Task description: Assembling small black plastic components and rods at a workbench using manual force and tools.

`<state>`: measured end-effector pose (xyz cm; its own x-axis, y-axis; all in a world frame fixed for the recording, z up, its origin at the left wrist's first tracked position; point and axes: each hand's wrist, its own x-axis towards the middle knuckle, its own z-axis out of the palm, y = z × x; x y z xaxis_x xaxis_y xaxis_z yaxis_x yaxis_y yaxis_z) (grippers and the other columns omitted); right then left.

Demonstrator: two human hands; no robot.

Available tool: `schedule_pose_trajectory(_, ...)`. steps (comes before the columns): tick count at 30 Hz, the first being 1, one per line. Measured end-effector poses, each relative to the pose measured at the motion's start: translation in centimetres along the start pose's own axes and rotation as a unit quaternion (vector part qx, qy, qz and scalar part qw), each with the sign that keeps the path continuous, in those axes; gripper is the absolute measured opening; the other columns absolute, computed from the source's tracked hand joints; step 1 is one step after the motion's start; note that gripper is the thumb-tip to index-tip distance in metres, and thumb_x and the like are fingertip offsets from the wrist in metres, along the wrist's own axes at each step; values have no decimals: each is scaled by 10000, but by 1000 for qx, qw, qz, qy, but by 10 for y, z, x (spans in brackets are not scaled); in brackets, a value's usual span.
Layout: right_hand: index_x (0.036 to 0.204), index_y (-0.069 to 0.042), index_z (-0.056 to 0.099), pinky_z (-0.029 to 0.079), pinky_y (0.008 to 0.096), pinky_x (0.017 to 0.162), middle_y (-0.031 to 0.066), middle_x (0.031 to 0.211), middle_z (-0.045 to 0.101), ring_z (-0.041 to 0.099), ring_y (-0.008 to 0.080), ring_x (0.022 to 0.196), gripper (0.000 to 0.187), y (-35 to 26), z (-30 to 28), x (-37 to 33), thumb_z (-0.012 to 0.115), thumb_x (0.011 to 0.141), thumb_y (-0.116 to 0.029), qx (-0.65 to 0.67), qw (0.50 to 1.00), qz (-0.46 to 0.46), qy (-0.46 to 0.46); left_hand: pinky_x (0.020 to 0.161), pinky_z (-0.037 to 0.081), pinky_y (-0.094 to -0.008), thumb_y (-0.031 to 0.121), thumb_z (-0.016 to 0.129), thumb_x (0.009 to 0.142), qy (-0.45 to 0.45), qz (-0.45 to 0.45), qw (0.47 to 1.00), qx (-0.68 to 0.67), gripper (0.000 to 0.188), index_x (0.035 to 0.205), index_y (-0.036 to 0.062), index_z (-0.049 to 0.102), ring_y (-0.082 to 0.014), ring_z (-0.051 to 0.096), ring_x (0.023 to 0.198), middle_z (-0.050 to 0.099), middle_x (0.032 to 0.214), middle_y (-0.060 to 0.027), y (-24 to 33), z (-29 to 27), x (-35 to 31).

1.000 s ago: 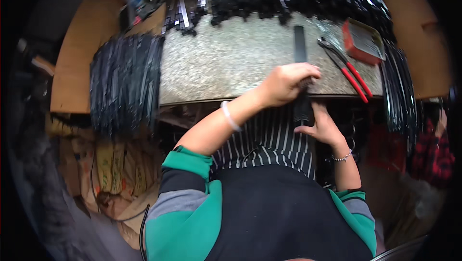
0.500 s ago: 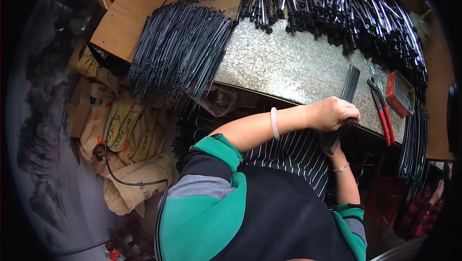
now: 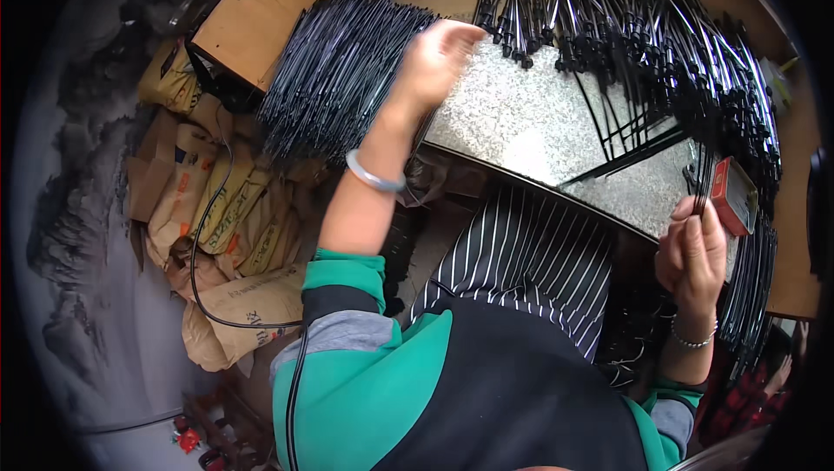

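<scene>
My left hand [image 3: 439, 58], a little blurred, is raised over the table's left part with its fingers stretched toward the right; I see nothing held in it. Below and beside it spreads a thick heap of thin black rods [image 3: 339, 80], overhanging the table's front edge. My right hand [image 3: 695, 254], at the right front edge, is closed around a small bundle of thin black rods [image 3: 702, 171] pointing away from me. Other loose black rods [image 3: 630, 156] lie crossed on the speckled tabletop [image 3: 512, 123] between the hands.
A red open box [image 3: 734, 197] stands right of my right hand. Finished-looking black rods with knobbed ends [image 3: 625, 28] are piled along the back and right. Paper sacks [image 3: 243, 315] and a black cable [image 3: 208, 202] are at the left. Another person's hand [image 3: 779, 375] shows at lower right.
Both hands held a rod bundle together at the front edge. They have parted, the left going far left, the right moving right with rods. Loose rods now lie on the tabletop.
</scene>
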<state>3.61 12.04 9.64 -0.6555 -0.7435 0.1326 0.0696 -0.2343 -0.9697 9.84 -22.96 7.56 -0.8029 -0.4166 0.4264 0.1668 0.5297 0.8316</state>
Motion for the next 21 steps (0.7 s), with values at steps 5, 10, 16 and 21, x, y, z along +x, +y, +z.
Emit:
schedule_pose_trajectory(5,1069,24,436,188,170,269,-55,497,286,201,20,337,268,-21,11,15,314,991,-201,58,998,4,27,816,468,-425,277,605,826,110,-184,787,579,290,941,11,615,-338,574,978,611,956,-188,-98,-71,7)
schedule_pose_trajectory(10,1096,26,443,197,164,275,-54,502,278,200,15,345,274,-7,8,23,310,993,-191,70,996,1,59,835,487,-420,106,539,812,67,-256,796,544,200,948,-3,637,-344,602,963,622,1005,-207,-79,-71,17)
schedule_pose_trajectory(16,1101,22,456,216,156,286,-51,514,284,213,14,359,274,-1,8,31,317,992,-187,32,996,-34,80,800,507,-413,83,521,791,72,-244,790,558,188,874,-8,663,-346,626,913,638,963,-214,-81,-71,14)
schedule_pose_trajectory(21,1122,24,458,219,154,290,-48,524,290,214,14,360,281,-5,7,35,314,992,-180,40,995,-49,80,801,504,-404,113,517,810,42,-256,767,587,196,886,-12,648,-339,629,898,646,937,-199,-77,-71,5)
